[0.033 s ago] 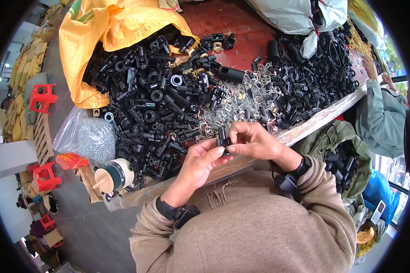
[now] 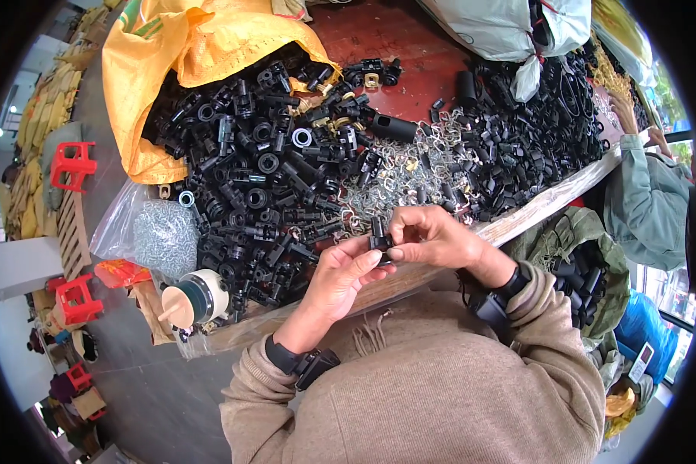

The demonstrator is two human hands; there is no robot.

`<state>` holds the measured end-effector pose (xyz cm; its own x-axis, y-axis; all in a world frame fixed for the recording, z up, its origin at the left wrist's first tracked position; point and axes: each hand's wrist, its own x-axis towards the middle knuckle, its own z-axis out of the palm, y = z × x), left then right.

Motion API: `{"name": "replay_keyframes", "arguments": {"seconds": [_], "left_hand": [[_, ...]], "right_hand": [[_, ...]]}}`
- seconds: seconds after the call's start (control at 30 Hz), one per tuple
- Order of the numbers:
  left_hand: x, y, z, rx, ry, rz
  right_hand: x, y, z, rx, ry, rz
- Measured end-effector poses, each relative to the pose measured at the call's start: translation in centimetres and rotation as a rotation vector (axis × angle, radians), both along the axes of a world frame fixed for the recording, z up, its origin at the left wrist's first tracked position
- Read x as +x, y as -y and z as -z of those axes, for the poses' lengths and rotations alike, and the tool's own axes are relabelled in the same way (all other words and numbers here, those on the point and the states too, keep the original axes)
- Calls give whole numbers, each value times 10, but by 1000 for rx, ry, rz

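Observation:
Above the table's near edge, my left hand [image 2: 340, 274] is closed on a small black plastic part [image 2: 378, 232], held upright between thumb and fingers. My right hand [image 2: 435, 241] meets it from the right, thumb and forefinger pinched close against the part's lower end. Whatever sits between those fingertips is hidden. Just beyond my hands lies a heap of small bent metal clips [image 2: 379, 179]. To the left spreads a big pile of black plastic fittings [image 2: 267, 164], and to the right is a heap of smaller black pieces [image 2: 510, 147].
An orange sack [image 2: 135, 100] spills fittings at the far left. Near it stand a clear bag of screws [image 2: 165, 238] and a cream lidded jar [image 2: 209, 296]. A white sack [image 2: 495, 31] lies at the back. At right are a co-worker's sleeve [image 2: 642, 193] and a green sack [image 2: 612, 251].

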<state>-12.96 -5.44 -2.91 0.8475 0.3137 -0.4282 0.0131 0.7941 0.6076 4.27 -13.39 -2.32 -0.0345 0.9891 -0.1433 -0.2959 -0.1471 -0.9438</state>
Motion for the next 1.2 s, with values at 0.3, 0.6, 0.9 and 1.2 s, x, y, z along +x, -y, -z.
{"name": "replay_keyframes", "arguments": {"seconds": [0.3, 0.6, 0.9, 1.2], "left_hand": [[-5, -5, 0, -13, -17, -104], [-7, -5, 2, -32, -10, -147], [-3, -1, 1, -27, -5, -142], [3, 2, -5, -9, 2, -138]], "right_hand": [[64, -107, 5, 487, 1605, 96], [63, -106, 20, 366, 1750, 10], [62, -58, 0, 364, 1553, 131], [54, -19, -11, 150, 548, 109]]}}
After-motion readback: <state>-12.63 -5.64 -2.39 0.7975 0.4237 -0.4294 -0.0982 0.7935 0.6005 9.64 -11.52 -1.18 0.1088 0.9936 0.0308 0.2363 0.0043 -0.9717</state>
